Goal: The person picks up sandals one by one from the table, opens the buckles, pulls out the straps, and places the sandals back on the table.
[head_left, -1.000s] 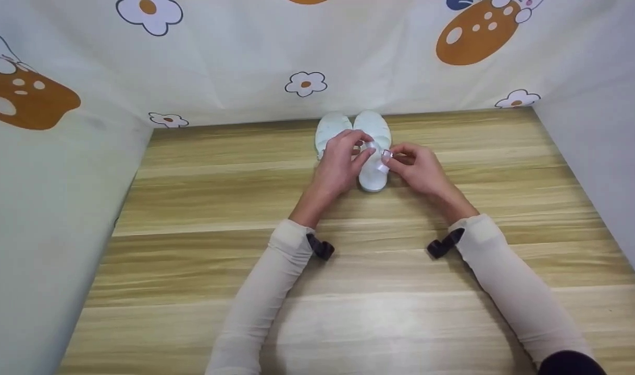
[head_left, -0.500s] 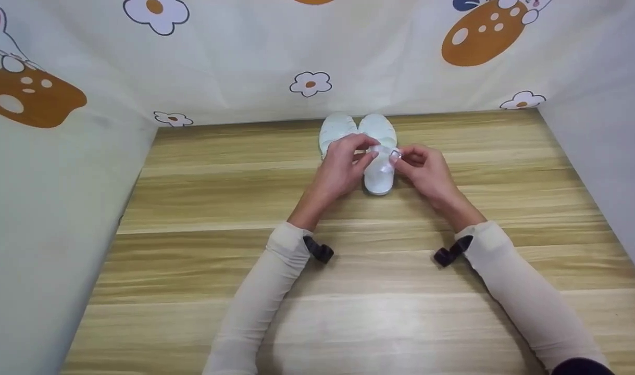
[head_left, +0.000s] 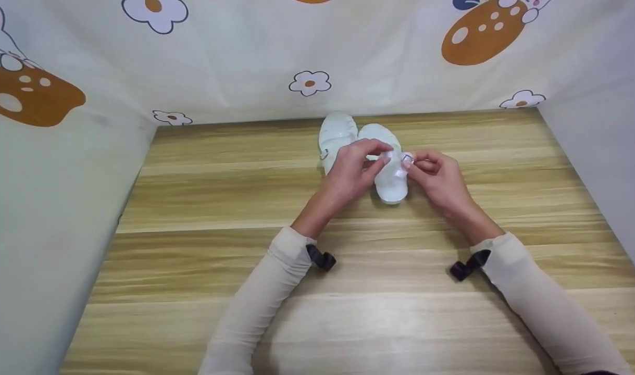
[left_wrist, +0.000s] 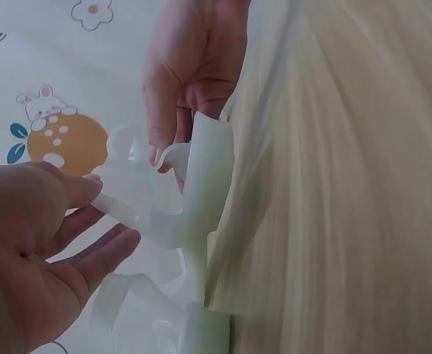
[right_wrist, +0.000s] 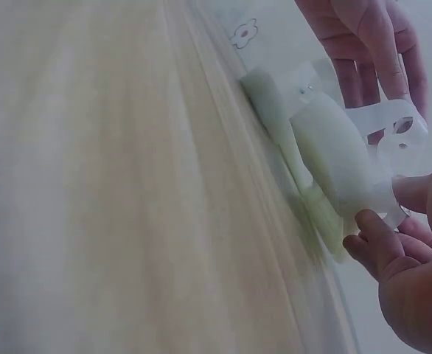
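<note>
Two pale mint sandals stand side by side at the back of the wood-grain surface. The right sandal (head_left: 391, 190) is set slightly askew, its heel nearer me than the left sandal (head_left: 338, 127). My left hand (head_left: 355, 169) pinches the right sandal's strap (left_wrist: 124, 212) between thumb and fingertips. On the other side, my right hand (head_left: 442, 179) grips that sandal's side by a small square buckle (head_left: 407, 159). In the right wrist view, the strap arches above the thick sole (right_wrist: 330, 151). My left hand partly hides the left sandal.
A pale cloth wall (head_left: 244, 62) printed with flowers and rabbits rises right behind the sandals. Plain side walls (head_left: 598, 130) border the wood-grain surface (head_left: 218, 198). A black wrist mount (head_left: 322, 259) sticks out from each sleeve.
Both hands have drawn the right sandal toward me and to the right, turning it a little. The left sandal has stayed by the wall, and more of it now shows.
</note>
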A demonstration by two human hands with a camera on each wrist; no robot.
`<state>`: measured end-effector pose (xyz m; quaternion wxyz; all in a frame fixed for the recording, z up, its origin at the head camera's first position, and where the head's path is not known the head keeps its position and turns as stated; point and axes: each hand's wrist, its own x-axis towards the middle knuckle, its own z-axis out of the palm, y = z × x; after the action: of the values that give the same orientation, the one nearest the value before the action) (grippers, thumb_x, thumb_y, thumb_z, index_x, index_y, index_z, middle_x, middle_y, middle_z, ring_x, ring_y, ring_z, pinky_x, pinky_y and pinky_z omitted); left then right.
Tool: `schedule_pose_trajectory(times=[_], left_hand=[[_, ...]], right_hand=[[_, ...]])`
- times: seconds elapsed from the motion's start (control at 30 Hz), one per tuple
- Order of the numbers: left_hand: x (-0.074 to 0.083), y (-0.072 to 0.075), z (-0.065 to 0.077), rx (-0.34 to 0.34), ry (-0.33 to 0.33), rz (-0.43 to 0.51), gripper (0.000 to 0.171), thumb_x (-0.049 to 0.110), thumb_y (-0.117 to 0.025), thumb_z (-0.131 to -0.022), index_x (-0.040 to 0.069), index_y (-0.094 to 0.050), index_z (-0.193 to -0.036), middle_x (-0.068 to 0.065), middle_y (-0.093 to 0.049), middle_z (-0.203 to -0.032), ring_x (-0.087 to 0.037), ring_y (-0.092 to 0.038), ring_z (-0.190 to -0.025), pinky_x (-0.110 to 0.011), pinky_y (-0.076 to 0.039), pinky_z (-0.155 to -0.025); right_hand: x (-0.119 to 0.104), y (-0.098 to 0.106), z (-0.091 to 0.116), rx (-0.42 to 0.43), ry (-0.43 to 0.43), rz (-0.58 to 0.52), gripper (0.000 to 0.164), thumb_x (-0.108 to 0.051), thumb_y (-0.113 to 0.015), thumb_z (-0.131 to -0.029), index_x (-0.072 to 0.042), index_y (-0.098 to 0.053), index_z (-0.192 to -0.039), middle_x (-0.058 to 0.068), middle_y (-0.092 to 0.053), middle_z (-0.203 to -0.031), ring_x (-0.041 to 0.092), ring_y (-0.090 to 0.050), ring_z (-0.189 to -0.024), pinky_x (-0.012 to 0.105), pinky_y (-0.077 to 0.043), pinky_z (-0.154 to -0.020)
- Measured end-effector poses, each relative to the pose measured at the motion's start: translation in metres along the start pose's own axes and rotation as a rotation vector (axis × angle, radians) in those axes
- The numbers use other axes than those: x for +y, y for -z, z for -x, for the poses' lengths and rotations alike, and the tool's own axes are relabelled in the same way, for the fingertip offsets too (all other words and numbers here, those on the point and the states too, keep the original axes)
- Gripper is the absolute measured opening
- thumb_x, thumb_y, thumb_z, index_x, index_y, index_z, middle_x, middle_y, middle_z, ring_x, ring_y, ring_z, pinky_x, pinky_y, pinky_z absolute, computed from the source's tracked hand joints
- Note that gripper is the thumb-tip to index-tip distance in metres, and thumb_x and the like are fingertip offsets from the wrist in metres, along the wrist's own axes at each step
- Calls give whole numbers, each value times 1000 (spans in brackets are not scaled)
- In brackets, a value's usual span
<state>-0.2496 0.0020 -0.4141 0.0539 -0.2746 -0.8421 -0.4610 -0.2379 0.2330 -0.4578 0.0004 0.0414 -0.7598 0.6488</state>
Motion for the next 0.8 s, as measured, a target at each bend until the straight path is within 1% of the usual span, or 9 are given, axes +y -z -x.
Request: schedule_pose_trajectory(times=[0.1,0.17,0.23,0.33,0.43,0.5,0.57,0.7,0.8], left_hand=[[4,-2,6,-7,11,-36,25,13,-70,-106,5,-75,-129,-11,-77,-130,-24,-73,-122,-32,-63,-100],[8,-3,12,-16,42,-57,30,13,-70,-106,4,-71,-134,-12,-75,-134,-27,-73,-122,-35,-62,-102],[11,-5,20,-29,75,-81,37,14,-71,-105,2,-67,-139,-14,-74,-135,-28,-73,-121,-35,-62,-101],[14,-9,31,-59,106,-69,43,14,-71,-105,-1,-61,-143,-19,-74,-133,-27,-77,-114,-35,-63,-97],[13,-12,38,-89,111,-57,47,15,-71,-105,-3,-57,-146,-23,-76,-128,-26,-79,-110,-37,-64,-97],[12,-13,41,-110,118,-45,49,16,-71,-105,-3,-58,-148,-24,-76,-127,-26,-80,-111,-38,-64,-99],[11,-15,42,-127,125,-7,48,16,-71,-105,-3,-60,-147,-23,-76,-129,-27,-79,-115,-37,-63,-101],[13,-15,45,-148,152,85,42,17,-77,-101,0,-69,-139,-19,-76,-132,-24,-79,-115,-31,-63,-99],[15,-13,50,-145,183,150,41,17,-83,-98,2,-71,-134,-16,-76,-135,-22,-79,-115,-29,-63,-98]], right_hand=[[-1,5,8,3,1,16,34,-23,-79,-102,4,-67,-119,-6,-83,-97,4,-76,-96,17,-61,-86],[-1,8,13,4,2,12,34,-22,-79,-101,4,-67,-119,-6,-83,-98,4,-76,-97,17,-61,-87],[-1,11,18,6,3,0,33,-22,-79,-101,4,-68,-118,-6,-84,-99,4,-77,-98,17,-60,-86],[0,16,26,9,8,-11,32,-22,-80,-101,3,-68,-116,-4,-84,-101,5,-77,-99,16,-60,-85],[1,19,34,11,8,-29,30,-21,-80,-100,2,-69,-116,-2,-85,-103,6,-77,-101,17,-60,-87],[2,21,40,12,0,-38,29,-19,-81,-100,1,-69,-116,-3,-85,-104,7,-78,-103,17,-61,-90],[2,22,45,12,-6,-54,27,-17,-81,-100,1,-69,-117,-3,-84,-105,7,-78,-104,18,-61,-91],[3,21,55,1,-6,-95,24,-12,-80,-99,2,-68,-115,-2,-84,-104,7,-78,-103,19,-62,-90],[5,20,59,-23,-1,-136,21,-7,-79,-99,3,-68,-114,-1,-85,-105,8,-79,-104,21,-62,-92]])
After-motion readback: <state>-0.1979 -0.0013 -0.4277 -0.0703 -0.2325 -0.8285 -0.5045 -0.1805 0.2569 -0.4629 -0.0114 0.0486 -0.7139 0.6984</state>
